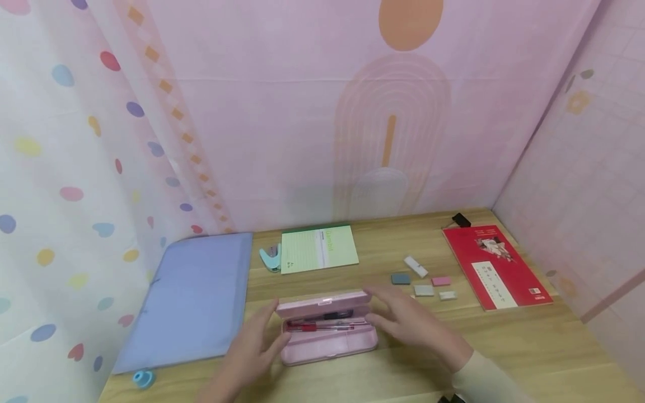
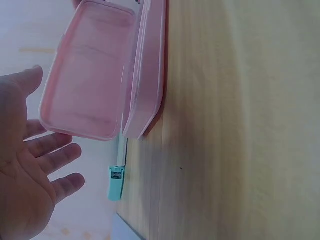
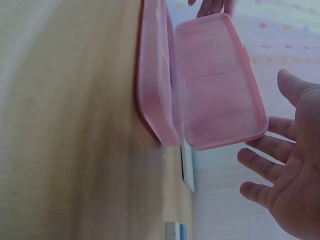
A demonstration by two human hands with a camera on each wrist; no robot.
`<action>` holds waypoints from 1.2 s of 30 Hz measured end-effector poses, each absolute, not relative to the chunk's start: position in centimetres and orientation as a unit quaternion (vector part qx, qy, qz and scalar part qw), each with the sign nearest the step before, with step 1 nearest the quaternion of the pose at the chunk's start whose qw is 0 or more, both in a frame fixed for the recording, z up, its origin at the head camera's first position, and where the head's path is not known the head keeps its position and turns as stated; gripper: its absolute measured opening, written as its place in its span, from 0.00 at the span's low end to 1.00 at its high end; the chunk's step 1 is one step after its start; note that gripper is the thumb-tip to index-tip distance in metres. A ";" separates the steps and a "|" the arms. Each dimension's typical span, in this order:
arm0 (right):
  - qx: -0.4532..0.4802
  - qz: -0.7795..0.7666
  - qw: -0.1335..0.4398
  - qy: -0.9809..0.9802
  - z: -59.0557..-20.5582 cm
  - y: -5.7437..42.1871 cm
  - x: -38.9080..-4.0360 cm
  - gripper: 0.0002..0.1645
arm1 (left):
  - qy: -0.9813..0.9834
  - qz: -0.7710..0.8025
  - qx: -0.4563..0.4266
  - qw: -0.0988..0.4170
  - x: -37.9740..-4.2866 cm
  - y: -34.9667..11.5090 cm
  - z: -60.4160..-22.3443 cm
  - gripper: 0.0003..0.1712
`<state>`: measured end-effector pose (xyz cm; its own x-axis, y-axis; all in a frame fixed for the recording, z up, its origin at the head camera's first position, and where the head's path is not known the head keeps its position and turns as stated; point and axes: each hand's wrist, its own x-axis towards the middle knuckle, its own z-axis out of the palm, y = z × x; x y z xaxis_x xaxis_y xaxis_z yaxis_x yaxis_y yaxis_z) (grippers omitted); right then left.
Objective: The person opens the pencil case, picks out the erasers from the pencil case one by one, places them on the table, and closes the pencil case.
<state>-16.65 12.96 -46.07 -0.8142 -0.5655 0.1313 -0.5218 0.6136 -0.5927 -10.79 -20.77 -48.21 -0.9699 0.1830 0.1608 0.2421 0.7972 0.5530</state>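
A pink plastic pencil case [image 1: 347, 342] lies on the table with its lid [image 2: 90, 75] tilted up. Inside it a red pen [image 1: 309, 327] and a black pen [image 1: 339, 315] lie in the back part; the front part holds nothing visible. My left hand [image 1: 250, 342] is at the left end of the lid, fingers loosely extended, fingertips at the lid's edge. At the other end, my right hand [image 1: 403, 314] likewise touches the lid's corner with its fingers, thumb held apart in the right wrist view. Neither hand curls round anything.
Behind the case are a mint stapler [image 1: 272, 258] and a green notepad [image 1: 319, 249]. A blue folder [image 1: 196, 302] lies left, near a small blue object [image 1: 143, 379]. Right are several erasers [image 1: 424, 290], a red booklet [image 1: 496, 266] and a black binder clip [image 1: 461, 219].
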 end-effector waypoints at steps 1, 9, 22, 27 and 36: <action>-0.308 -0.316 0.029 0.897 -46.2 13.0 -16.3 0.32 | -0.948 -0.288 -0.121 0.054 -10.5 -20.8 -48.3 0.41; -0.340 -0.244 0.020 0.908 -48.0 12.2 -15.1 0.31 | -0.956 -0.181 -0.222 0.070 -8.8 -20.2 -49.3 0.43; -0.287 -0.183 0.077 0.937 -50.9 9.5 -13.7 0.36 | -0.959 -0.175 -0.212 -0.065 -7.9 -19.2 -51.3 0.55; -0.279 -0.177 0.071 0.941 -51.4 9.0 -13.2 0.37 | -0.952 -0.220 -0.194 -0.089 -7.8 -19.4 -51.1 0.54; -0.266 -0.180 0.068 0.945 -51.1 9.1 -13.3 0.38 | -0.960 -0.181 -0.187 -0.105 -8.0 -18.4 -51.8 0.61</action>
